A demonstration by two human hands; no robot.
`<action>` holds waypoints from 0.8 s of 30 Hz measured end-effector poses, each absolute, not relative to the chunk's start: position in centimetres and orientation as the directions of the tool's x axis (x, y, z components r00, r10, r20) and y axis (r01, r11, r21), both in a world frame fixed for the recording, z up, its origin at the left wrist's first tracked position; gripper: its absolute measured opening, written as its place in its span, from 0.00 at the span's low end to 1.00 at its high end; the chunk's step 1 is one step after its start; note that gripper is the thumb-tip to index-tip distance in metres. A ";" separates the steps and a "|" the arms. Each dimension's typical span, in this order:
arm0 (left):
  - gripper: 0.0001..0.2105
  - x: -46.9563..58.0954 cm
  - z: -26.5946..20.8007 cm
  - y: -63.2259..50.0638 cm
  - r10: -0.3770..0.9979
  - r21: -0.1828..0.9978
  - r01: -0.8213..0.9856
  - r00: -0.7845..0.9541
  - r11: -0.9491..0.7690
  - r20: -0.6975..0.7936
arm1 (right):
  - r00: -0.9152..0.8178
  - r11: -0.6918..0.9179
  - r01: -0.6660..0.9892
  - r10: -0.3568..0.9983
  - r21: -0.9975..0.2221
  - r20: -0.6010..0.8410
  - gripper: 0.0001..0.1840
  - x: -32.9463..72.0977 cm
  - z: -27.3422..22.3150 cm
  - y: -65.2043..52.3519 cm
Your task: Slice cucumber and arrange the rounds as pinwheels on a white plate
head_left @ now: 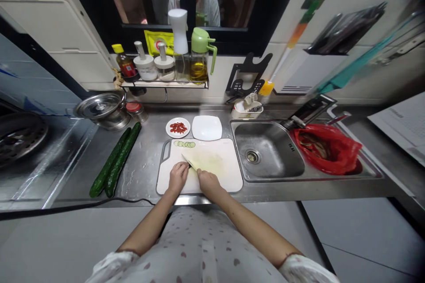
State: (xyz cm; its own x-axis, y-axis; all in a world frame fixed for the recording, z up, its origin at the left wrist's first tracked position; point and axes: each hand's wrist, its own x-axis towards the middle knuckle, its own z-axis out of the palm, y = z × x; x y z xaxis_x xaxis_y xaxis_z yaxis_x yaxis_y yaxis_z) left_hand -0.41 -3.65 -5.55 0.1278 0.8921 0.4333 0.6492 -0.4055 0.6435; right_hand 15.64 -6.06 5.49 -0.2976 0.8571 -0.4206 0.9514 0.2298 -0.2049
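On the white cutting board [229,177], my right hand [209,183] is wrapped round the handle of a knife [191,161], whose blade points away and to the left. My left hand [178,177] is closed beside the blade, fingertips together near its edge. What those fingers hold is mostly hidden; only a small dark bit shows by the blade. A short row of thin cucumber slices [184,144] lies along the board's back left edge. Wet, pale green smears mark the middle of the board.
Behind the board stand a plate of chopped red pieces [178,128] and a white square plate [206,128]. Two whole cucumbers [116,159] lie at left, near a lidded steel pot [102,110]. At right are the sink [268,154] and a red plastic bag [327,148].
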 end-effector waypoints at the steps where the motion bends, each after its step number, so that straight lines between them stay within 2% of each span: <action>1: 0.09 -0.4 -5.5 -3.6 0.892 0.646 0.646 0.128 -0.406 0.433 | -0.297 0.227 0.951 0.857 -0.208 -0.422 0.18 15.6 5.5 -6.0; 13: 0.09 -0.5 -5.4 -3.6 0.901 0.667 0.635 0.112 -0.389 0.419 | -0.330 0.253 0.938 0.862 -0.237 -0.386 0.17 15.1 4.7 -4.7; 24: 0.10 -0.5 -5.7 -3.5 0.900 0.671 0.632 0.101 -0.387 0.424 | -0.351 0.273 0.933 0.840 -0.237 -0.414 0.17 15.5 4.6 -4.5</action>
State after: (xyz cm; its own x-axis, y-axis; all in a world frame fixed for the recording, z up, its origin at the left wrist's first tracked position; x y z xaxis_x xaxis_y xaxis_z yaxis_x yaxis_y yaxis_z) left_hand -0.46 -3.46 -5.72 0.1011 0.8999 0.4242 0.6320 -0.3874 0.6712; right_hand 15.50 -4.55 4.64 -0.3507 0.8398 -0.4143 0.9325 0.2725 -0.2369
